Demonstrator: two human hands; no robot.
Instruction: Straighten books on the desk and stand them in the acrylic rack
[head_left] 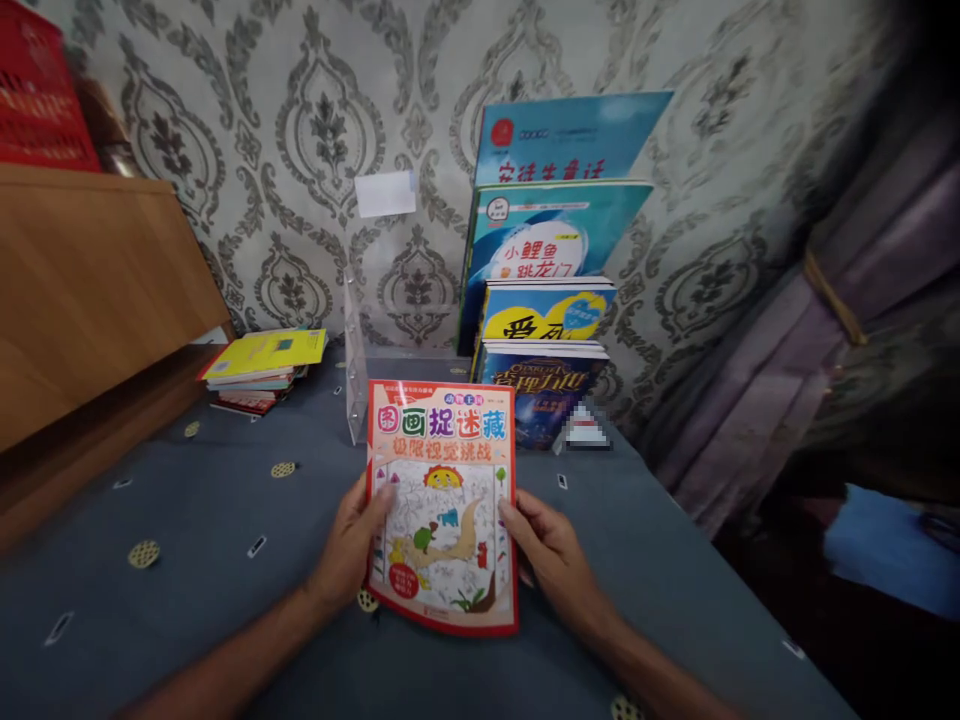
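I hold a red-bordered children's picture book [442,500] face up over a grey-blue tablecloth [187,520]. My left hand [351,548] grips its left edge, thumb on the cover. On the right edge, my right hand [547,545] is closed the same way. Behind the book stands a clear acrylic display stand [355,370] with several blue books [544,300] stepped upright in it against the wall.
A low stack of books with a yellow one on top [262,368] lies at the back left. A wooden cabinet [82,290] flanks the left, a red crate [37,95] on top. Purple curtains [840,330] hang at the right beyond the table edge.
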